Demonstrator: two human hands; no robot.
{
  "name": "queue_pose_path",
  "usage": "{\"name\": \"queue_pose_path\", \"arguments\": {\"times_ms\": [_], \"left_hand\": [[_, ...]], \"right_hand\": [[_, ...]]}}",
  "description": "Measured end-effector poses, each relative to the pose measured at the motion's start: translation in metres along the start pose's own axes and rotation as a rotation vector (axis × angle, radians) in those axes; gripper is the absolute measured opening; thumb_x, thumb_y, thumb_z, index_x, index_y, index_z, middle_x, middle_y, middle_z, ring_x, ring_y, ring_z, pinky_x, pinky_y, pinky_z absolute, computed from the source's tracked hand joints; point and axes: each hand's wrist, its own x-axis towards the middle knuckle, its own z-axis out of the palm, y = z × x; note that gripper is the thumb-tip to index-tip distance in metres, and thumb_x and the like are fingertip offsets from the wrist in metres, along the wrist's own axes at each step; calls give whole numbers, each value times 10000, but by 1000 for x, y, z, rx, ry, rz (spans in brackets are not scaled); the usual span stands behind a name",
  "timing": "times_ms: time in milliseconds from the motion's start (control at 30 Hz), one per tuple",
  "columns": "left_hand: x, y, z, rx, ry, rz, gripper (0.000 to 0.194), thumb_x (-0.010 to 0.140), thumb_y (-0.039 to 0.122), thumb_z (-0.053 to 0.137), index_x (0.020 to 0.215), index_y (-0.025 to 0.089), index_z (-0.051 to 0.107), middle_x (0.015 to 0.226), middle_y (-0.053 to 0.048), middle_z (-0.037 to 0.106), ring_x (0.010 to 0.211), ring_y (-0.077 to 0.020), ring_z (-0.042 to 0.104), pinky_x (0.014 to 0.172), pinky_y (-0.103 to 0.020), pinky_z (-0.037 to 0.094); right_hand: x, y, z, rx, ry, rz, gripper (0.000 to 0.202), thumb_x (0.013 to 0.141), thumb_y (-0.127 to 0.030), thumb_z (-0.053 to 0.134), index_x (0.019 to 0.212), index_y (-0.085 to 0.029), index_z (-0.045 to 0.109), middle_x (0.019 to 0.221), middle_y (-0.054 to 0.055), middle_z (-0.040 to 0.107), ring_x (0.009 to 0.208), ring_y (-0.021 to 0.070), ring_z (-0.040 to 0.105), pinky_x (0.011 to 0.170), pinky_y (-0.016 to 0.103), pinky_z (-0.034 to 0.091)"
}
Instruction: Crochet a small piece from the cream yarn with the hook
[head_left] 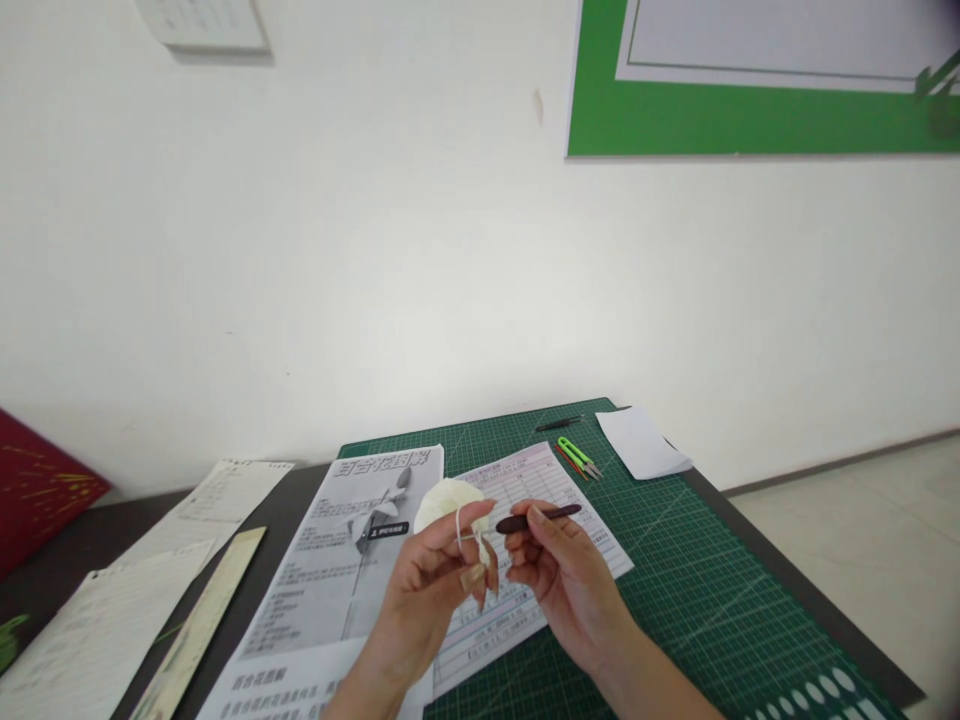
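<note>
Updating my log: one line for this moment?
left hand: holds yarn | right hand: grips hook | snips: on mat

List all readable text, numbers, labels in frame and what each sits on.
"百合花图解": lower heading on the grey printed sheet; its outlined top title appears the same, blurred.
Black label on that sheet: too small.
Lined form: too small.
Pages at left: blurred.
Wall card: blurred.
Green mat: white ovals; no readable numbers.
</note>
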Motion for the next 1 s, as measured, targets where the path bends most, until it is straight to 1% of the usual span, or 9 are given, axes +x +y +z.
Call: {"name": "queue_pose_path", "arguments": {"times_ms": [133,233,433,633,733,833,1000], "left_hand": [[0,2,2,-32,20,-24,388,681,165,665,1068,182,644,490,30,524,542,-133,483,504,-261,324],[0,4,1,-51,8,-50,376,673,183,671,1048,173,654,488,21,535,535,-136,475,506,-263,309],[1,8,-3,-120,-13,-86,374,650,150,656,1024,157,671,501,9,549,524,-137,481,519,-269,315],[1,8,-7,-183,-102,-132,369,636,153,642,1003,146,679,482,-2,546,504,-133,486,488,-256,294],[0,8,-6,-202,-115,-159,364,622,161,655,985,147,686,462,5,522,486,-122,472,462,-242,269],[0,9,-5,-175,-116,-168,350,626,168,662,975,151,689,447,13,500,470,-115,456,459,-242,264],[-3,8,-6,-91,-102,-135,394,646,154,669,1038,195,665,519,12,528,500,-126,493,448,-237,284]], "right_hand": [[-1,1,1,-15,14,-20,144,767,-228,671,835,-101,669,620,37,701,507,86,634,504,180,577],[-1,1,2,-7,21,-28,139,767,-229,672,827,-104,670,618,34,698,507,86,630,498,181,574],[0,0,2,25,-15,17,153,776,-233,662,844,-96,668,626,36,695,500,81,620,493,175,567],[-2,1,2,54,-45,45,145,793,-236,642,820,-95,662,591,23,677,475,72,602,477,169,555],[-3,1,3,46,-54,44,151,798,-245,637,811,-96,658,585,22,670,473,74,597,472,174,552],[-3,1,3,29,-56,33,162,787,-261,648,804,-100,657,582,22,667,468,78,595,468,178,546],[-3,1,4,16,-20,1,155,769,-258,668,789,-104,661,571,19,664,466,79,598,475,175,544]]}}
